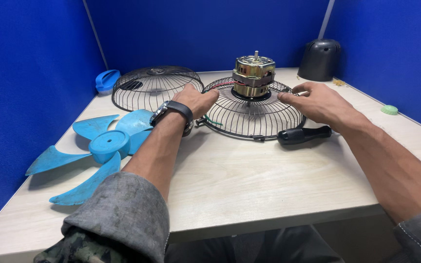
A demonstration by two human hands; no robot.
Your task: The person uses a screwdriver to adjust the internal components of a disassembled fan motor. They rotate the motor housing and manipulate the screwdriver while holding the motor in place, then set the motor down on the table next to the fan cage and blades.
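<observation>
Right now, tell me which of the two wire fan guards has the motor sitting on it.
The right-hand guard, between both hands, carries the brass-coloured motor at its centre. The left guard, farther back, has none.

Motor (253, 75) on grille (252, 117), blade (93, 151) left
</observation>
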